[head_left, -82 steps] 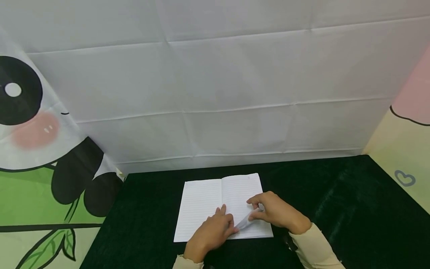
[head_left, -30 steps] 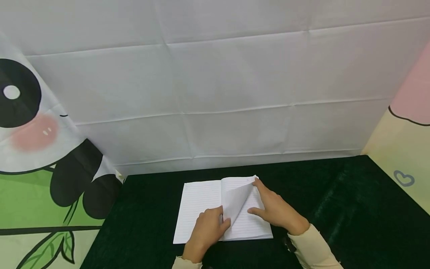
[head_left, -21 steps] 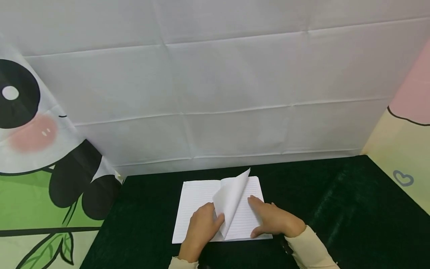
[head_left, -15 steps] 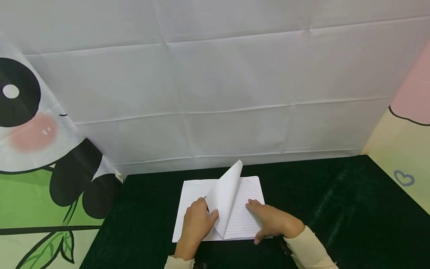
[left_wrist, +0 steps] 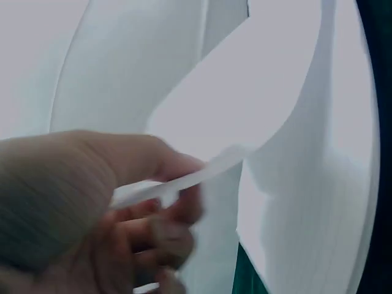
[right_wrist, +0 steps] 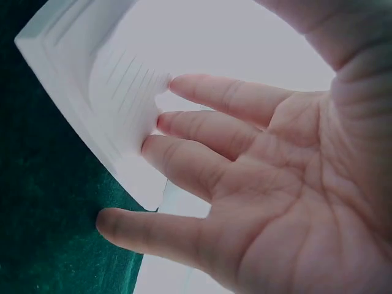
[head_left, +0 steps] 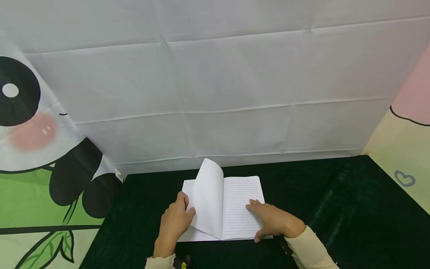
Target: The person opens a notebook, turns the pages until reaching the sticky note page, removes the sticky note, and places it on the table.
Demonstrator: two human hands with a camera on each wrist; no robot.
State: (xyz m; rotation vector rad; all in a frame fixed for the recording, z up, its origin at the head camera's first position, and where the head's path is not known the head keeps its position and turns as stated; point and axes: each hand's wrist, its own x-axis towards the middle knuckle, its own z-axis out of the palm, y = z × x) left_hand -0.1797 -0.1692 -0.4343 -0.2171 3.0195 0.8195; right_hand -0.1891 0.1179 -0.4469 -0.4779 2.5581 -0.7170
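Note:
An open lined notebook (head_left: 240,209) lies on the dark green cloth. One page (head_left: 208,201) stands up from the spine and curves over the left side. My left hand (head_left: 175,220) is at that page's outer edge; in the left wrist view the thumb and fingers pinch the paper (left_wrist: 233,104). My right hand (head_left: 273,220) rests at the right page's outer edge. In the right wrist view its fingers (right_wrist: 208,162) are spread and fairly straight, tips on the lined paper, and it holds nothing. The raised page covers much of the left-hand page.
Dark green cloth (head_left: 319,194) covers the table around the notebook. A creased white sheet (head_left: 235,82) hangs behind it. Printed cartoon panels stand at the left (head_left: 30,157) and right (head_left: 399,160). A dark band (head_left: 181,262) is at my left wrist.
The page has risen from the right side and swung left over the spine. My left hand has moved left with it. My right hand has drawn back from the page's corner to the right edge.

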